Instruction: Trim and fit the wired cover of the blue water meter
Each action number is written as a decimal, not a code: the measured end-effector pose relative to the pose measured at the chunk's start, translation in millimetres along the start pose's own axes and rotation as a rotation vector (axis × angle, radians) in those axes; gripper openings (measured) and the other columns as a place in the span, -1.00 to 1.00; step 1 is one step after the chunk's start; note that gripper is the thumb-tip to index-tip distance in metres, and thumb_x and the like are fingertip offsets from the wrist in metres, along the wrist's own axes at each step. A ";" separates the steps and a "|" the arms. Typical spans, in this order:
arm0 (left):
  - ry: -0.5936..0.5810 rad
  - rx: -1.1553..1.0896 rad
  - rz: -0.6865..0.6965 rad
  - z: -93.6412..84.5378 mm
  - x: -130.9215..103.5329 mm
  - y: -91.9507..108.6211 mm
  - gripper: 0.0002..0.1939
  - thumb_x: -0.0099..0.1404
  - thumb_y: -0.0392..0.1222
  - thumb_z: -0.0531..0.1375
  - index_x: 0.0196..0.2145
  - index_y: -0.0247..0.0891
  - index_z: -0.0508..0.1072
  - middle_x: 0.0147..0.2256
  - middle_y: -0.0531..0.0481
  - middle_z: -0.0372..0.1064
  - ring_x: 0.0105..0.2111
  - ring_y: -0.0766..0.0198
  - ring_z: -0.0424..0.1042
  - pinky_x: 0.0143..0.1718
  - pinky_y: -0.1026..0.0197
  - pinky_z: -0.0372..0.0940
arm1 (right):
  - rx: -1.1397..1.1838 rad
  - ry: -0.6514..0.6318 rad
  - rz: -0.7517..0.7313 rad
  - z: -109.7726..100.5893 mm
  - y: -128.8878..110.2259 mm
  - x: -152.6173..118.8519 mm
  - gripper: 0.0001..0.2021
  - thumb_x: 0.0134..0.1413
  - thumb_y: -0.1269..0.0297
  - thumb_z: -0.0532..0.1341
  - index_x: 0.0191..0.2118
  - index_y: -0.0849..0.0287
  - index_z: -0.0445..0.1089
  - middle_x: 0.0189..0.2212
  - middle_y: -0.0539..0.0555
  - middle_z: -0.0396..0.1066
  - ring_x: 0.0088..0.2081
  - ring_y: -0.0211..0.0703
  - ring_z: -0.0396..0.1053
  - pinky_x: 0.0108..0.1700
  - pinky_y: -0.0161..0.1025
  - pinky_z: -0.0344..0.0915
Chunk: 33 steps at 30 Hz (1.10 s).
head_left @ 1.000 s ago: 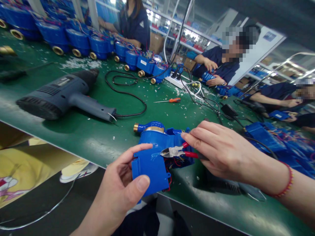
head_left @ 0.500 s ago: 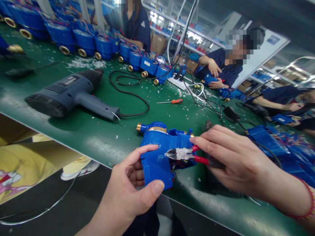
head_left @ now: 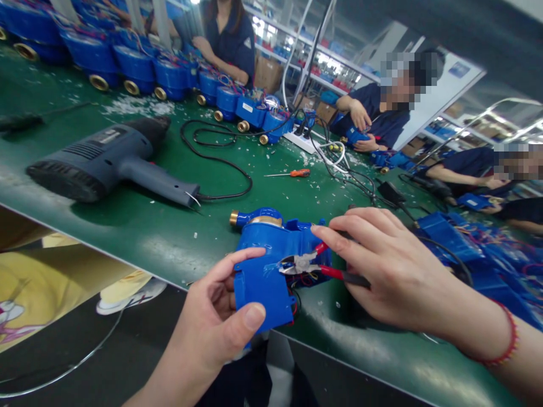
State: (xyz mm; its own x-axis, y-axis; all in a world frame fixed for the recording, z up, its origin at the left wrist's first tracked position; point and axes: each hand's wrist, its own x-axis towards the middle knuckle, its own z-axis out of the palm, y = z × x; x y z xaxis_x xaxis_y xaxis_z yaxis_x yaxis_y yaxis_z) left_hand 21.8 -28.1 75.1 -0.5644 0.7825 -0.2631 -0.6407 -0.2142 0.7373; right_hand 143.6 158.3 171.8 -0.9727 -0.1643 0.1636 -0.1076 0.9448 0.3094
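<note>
In the head view, my left hand point(head_left: 220, 308) is wrapped round a blue plastic cover point(head_left: 263, 294), thumb on its near face and forefinger along the top edge. The cover is at the front of a blue water meter point(head_left: 271, 240) with a brass threaded end point(head_left: 233, 217). My right hand point(head_left: 382, 265) grips diagonal cutters point(head_left: 303, 263) by their red and black handles. The cutters' jaws rest at the cover's upper right edge, beside a scuffed whitish patch. Thin wires show under the jaws. My left palm and part of the right fingers are hidden.
A grey heat gun point(head_left: 110, 158) lies on the green table point(head_left: 220, 220). Beyond are an orange screwdriver point(head_left: 299, 173), a white power strip point(head_left: 301, 140) and loose cables. Blue meters line the back left; wired blue housings point(head_left: 479, 254) are piled at right. Co-workers point(head_left: 377, 113) sit opposite.
The whole view has shifted slightly left. My right hand has come a little closer to the meter, and the cutters' handles look tilted differently. My left hand keeps its hold on the cover.
</note>
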 end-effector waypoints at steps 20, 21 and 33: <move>0.032 0.154 0.100 -3.5 -0.6 -2.4 -0.31 -0.12 0.09 0.51 -0.04 -0.20 0.52 -0.24 -0.08 0.59 -0.42 0.21 0.56 -0.38 0.34 0.48 | -0.003 0.010 -0.122 -1.6 4.9 8.0 -0.70 0.23 0.49 0.02 -0.11 0.36 0.49 -0.32 0.23 0.48 -0.37 -0.03 0.33 -0.43 -0.15 0.17; 0.031 0.173 0.111 -5.3 0.3 -1.4 -0.32 -0.10 0.09 0.50 -0.04 -0.20 0.51 -0.25 -0.08 0.59 -0.42 0.21 0.56 -0.38 0.34 0.48 | 0.005 0.015 -0.119 -1.3 4.7 7.4 -0.71 0.22 0.50 0.04 -0.11 0.36 0.49 -0.32 0.22 0.48 -0.38 -0.03 0.33 -0.43 -0.15 0.18; 0.066 0.228 0.110 1.7 -0.4 -1.4 -0.38 -0.11 -0.03 0.46 -0.06 -0.25 0.50 -0.34 -0.03 0.59 -0.46 0.21 0.56 -0.44 0.36 0.43 | 0.084 0.087 0.052 -13.9 -10.9 4.8 -0.74 0.21 0.47 0.13 0.00 0.29 0.40 -0.26 0.16 0.44 -0.31 -0.07 0.32 -0.39 -0.16 0.19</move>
State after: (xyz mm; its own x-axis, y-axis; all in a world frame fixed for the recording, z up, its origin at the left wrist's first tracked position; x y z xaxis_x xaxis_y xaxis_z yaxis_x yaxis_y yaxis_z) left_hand 23.8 -27.1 75.3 -0.6617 0.7202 -0.2085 -0.4439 -0.1522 0.8830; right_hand 142.9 143.3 182.2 -0.9563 -0.1353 0.2593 -0.0781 0.9725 0.2195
